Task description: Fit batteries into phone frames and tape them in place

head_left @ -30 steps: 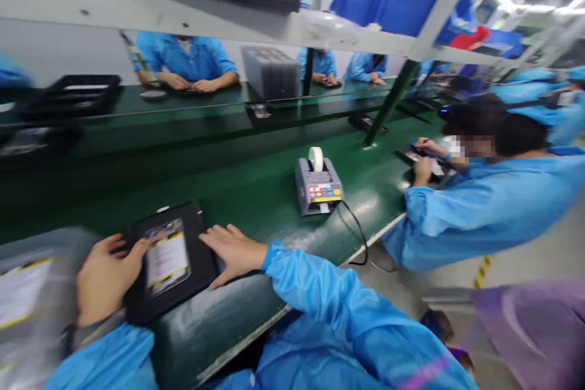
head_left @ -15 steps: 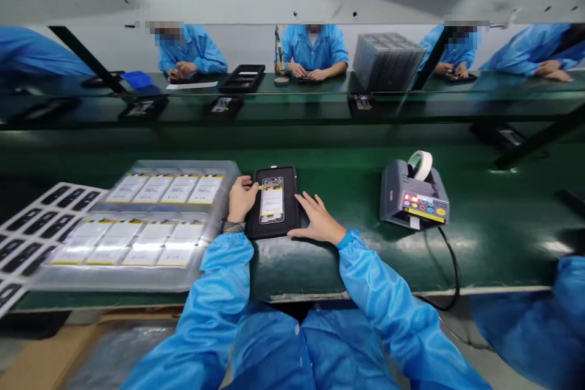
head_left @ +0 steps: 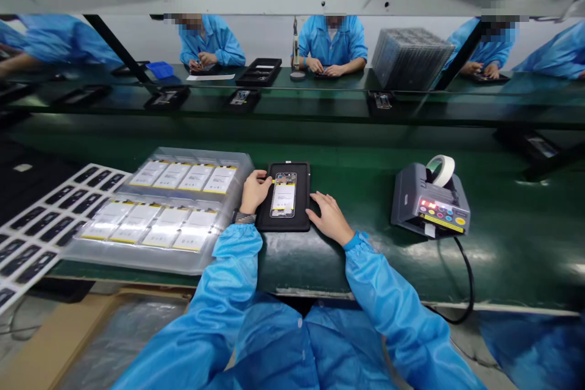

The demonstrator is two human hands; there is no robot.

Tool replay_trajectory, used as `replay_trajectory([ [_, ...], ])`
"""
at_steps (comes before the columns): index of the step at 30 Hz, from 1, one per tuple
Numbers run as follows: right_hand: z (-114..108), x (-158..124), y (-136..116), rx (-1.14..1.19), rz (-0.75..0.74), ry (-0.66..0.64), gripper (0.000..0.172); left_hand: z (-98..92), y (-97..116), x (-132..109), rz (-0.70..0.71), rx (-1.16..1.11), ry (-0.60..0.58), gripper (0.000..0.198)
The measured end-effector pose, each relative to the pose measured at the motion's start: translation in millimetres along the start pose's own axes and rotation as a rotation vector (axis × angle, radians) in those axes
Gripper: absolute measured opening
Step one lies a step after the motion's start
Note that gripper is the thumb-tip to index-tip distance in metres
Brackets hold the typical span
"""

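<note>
In front of me lies a black tray (head_left: 303, 219) with an opened phone (head_left: 284, 210) in it. A white battery (head_left: 285, 196) with yellow edges fills much of the phone's frame. My left hand (head_left: 254, 194) rests over the tray's left edge, thumb and forefinger close together at a small yellow tab (head_left: 274, 181) beside the phone; the exact grip is too small to see. Along the tray's right edge, my right hand (head_left: 332, 217) is open, fingers stretched out and holding nothing.
Left of the tray is a clear plastic tray (head_left: 183, 265) of several batteries, beside a white sheet (head_left: 50, 213) of dark pieces. A tape dispenser (head_left: 406, 198) with a cable stands right. Beyond run a raised shelf (head_left: 306, 100) and co-workers in blue (head_left: 331, 46).
The view has swung left, so the scene sits further right. My right hand's thumb has drawn back from the tray's lower right corner to its right edge. My left hand stays at the yellow tab.
</note>
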State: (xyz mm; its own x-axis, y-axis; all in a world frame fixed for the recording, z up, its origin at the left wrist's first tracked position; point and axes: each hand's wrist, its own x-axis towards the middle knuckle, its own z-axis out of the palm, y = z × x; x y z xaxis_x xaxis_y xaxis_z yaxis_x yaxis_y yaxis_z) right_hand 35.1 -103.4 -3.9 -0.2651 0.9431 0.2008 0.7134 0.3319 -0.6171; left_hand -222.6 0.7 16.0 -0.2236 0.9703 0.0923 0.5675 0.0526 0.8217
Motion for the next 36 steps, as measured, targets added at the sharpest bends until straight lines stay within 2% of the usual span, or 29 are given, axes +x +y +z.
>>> replay_trajectory([
  [17, -3, 1, -3, 0.01, -0.04, 0.04, 0.043, -0.1, 0, -1, -0.008, -0.018, 0.013, 0.023],
  [24, -2, 1, -3, 0.039, -0.07, 0.005, 0.04, -9.9, 11, -6, 0.028, 0.016, 0.093, 0.018],
  [27, -2, 0, -2, 0.038, -0.088, -0.001, 0.042, -11.3, 24, -14, 0.098, 0.023, 0.121, 0.014],
  [30, 0, 1, -1, 0.054, -0.12, 0.006, 0.043, -3.7, 42, -31, 0.183, 0.012, 0.106, 0.012],
  [33, 4, 3, 5, 0.112, -0.124, 0.035, 0.043, 14.9, 58, -60, 0.332, -0.016, 0.038, 0.013],
  [36, 7, 10, 20, 0.2, -0.033, 0.134, 0.045, 41.7, 69, -92, 0.535, -0.068, -0.051, 0.018],
])
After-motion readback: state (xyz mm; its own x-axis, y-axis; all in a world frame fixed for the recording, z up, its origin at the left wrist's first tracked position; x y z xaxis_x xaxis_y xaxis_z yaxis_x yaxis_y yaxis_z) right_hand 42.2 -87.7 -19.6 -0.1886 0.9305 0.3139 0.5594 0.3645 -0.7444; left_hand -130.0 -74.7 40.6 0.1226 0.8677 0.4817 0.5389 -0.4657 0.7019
